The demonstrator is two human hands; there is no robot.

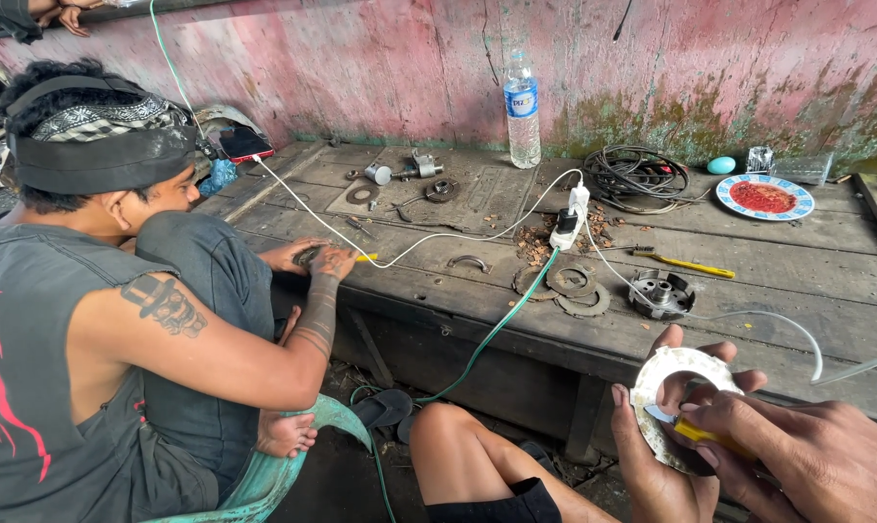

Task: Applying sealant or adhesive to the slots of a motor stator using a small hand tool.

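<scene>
My left hand (661, 455) holds a round pale metal ring plate (673, 373) upright at the lower right, thumb and fingers around its rim. My right hand (816, 455) grips a small yellow-handled blade tool (695, 428), its metal tip lying against the plate's inner edge. My bare knee (458, 436) shows below.
A wooden platform (748, 271) carries round metal discs (569, 286), a dark hub part (659, 293), a yellow toothbrush (685, 263), a white power strip (569, 218) with cords, a water bottle (522, 107), coiled cable (637, 174) and a plate (766, 197). A seated person (119, 320) works at the left edge.
</scene>
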